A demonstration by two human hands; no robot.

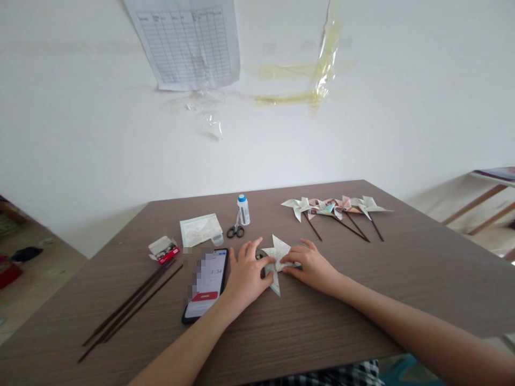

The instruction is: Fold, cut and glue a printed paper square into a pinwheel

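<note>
A pale printed paper pinwheel [280, 247], without a stick in sight, lies on the table between my hands. My left hand [248, 273] holds its left side with thumb and forefinger, while the other fingers reach forward, apart. Coming in from the right, my right hand [311, 266] has its thumb and fingertips closed on the pinwheel near its centre. A round dark and metallic object [260, 254], partly covered by my left fingers, sits against the paper; its kind is unclear.
Beyond my hands are black-handled scissors [235, 230], a blue-capped white bottle [243, 210] and flat paper pieces [200, 229]. At left lie a phone [207, 287], a small red-and-white box [164, 249] and several brown sticks [129, 300]. Several pinwheels on sticks [333, 209] lie back right, before the wall.
</note>
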